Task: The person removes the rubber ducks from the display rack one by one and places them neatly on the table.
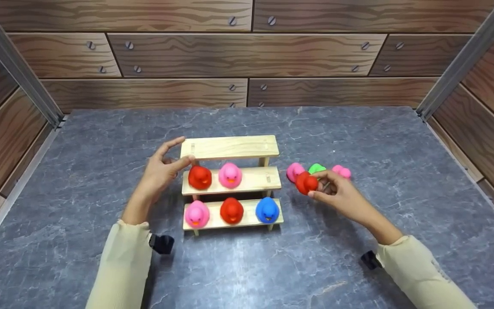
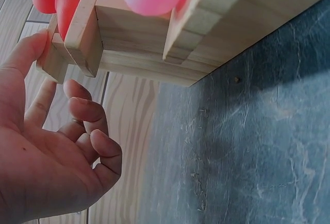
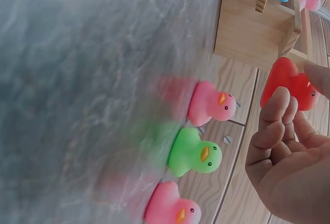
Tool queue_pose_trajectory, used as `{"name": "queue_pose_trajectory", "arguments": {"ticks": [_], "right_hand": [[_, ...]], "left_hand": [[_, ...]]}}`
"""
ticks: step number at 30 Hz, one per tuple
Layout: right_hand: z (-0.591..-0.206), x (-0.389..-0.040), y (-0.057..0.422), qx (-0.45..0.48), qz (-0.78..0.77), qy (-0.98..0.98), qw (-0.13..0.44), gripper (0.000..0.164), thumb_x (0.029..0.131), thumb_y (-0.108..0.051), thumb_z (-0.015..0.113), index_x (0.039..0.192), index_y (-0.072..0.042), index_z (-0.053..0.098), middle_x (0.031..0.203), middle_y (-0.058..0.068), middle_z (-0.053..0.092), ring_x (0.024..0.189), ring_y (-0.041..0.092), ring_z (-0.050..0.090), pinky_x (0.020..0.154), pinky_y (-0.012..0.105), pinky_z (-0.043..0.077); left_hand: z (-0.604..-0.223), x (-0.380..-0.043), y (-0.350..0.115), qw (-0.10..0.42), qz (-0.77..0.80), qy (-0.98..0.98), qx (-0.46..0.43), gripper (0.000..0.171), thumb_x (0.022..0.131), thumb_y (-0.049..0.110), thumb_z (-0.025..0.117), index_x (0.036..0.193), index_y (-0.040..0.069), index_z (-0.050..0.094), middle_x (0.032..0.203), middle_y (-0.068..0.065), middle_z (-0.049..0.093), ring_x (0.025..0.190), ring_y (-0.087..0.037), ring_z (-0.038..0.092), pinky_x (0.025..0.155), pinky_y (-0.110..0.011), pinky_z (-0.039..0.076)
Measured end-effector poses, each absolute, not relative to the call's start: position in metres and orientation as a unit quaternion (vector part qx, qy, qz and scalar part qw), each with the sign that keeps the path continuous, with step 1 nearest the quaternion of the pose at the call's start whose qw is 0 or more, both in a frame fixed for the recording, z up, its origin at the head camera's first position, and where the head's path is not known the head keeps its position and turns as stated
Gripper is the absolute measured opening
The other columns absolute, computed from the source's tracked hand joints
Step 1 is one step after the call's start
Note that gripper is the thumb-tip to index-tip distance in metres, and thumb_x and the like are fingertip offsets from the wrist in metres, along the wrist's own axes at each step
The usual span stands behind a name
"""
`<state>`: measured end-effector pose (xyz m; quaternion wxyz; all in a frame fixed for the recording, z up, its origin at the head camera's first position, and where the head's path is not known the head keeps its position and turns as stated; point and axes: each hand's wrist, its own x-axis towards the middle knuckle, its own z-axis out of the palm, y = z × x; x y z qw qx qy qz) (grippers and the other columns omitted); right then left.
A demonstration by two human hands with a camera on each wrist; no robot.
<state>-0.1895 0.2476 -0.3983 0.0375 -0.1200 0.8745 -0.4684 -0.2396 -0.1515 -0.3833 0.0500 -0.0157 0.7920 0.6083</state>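
Note:
A three-tier wooden stand [image 1: 230, 147] stands on the grey table. My left hand [image 1: 157, 174] pinches the left end of its top step, thumb at the front edge and index finger at the back; the other fingers curl free below in the left wrist view. My right hand [image 1: 343, 195] holds a red rubber duck [image 1: 305, 183] between thumb and fingers, raised right of the stand. On the middle step sit a red duck [image 1: 200, 177] and a pink duck [image 1: 230, 175]. The bottom step bears a pink duck [image 1: 197, 214], a red duck [image 1: 231, 210] and a blue duck [image 1: 267, 210].
Behind my right hand, a pink duck [image 3: 209, 103], a green duck [image 3: 193, 153] and another pink duck [image 3: 171, 206] stand in a row on the table [image 1: 380, 146]. Wood-patterned walls [image 1: 247, 53] close off the back and sides.

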Motion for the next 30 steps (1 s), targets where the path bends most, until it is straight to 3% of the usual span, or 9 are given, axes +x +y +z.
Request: {"name": "queue_pose_trajectory", "arguments": {"ticks": [17, 30], "right_hand": [[-0.411, -0.19, 0.251, -0.11, -0.443, 0.886, 0.079, 0.042, 0.085, -0.01, 0.072, 0.118, 0.009, 0.055, 0.094, 0.013, 0.058, 0.075, 0.013, 0.051, 0.068, 0.019, 0.044], [-0.412, -0.194, 0.25, -0.113, -0.421, 0.895, 0.096, 0.042, 0.086, -0.011, 0.072, 0.118, 0.01, 0.055, 0.092, 0.011, 0.056, 0.076, 0.015, 0.05, 0.064, 0.019, 0.043]], "left_hand": [[-0.386, -0.241, -0.152, 0.051, 0.621, 0.782, -0.012, 0.062, 0.089, 0.029, 0.07, 0.145, 0.022, 0.043, 0.071, 0.007, 0.059, 0.056, -0.005, 0.037, 0.052, -0.02, 0.03], [-0.386, -0.242, -0.152, 0.053, 0.612, 0.789, -0.018, 0.064, 0.088, 0.033, 0.071, 0.145, 0.023, 0.043, 0.073, 0.006, 0.058, 0.058, -0.006, 0.038, 0.053, -0.02, 0.031]]}}
